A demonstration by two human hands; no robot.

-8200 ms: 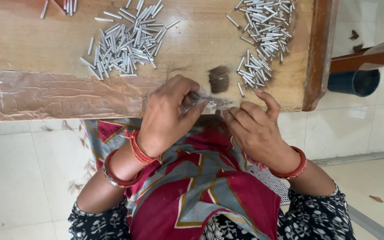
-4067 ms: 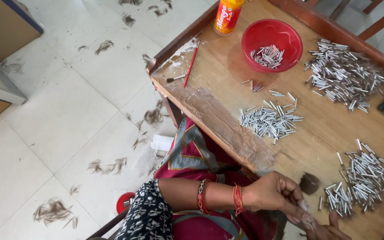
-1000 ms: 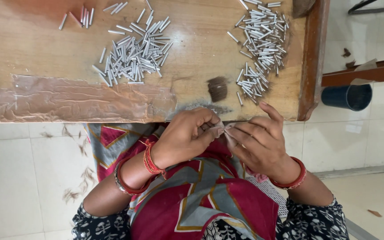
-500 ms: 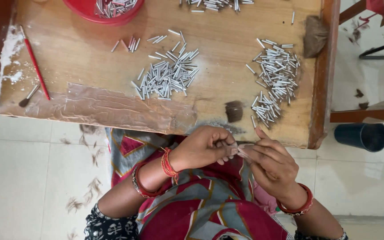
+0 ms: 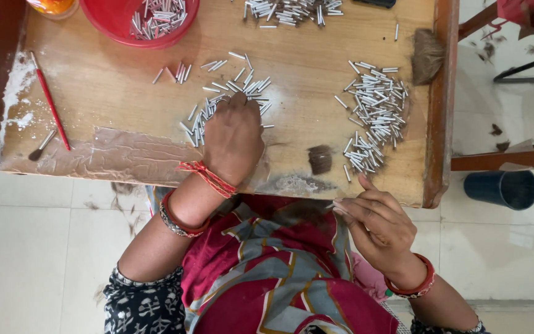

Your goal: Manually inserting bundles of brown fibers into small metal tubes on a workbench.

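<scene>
The left hand (image 5: 233,139) rests palm-down on the middle tube pile (image 5: 230,99), fingers curled into it. The right hand (image 5: 378,226) hangs off the table's (image 5: 316,105) near edge, pinching one tube (image 5: 331,205).

Red bangles, silver bracelet, black-and-white patterned sleeves, red-grey printed drape.

A labelled bottle (image 5: 54,6), orange and yellow, is seen cut off at the table's (image 5: 304,117) top left corner, just beside the red bowl (image 5: 115,21).
</scene>
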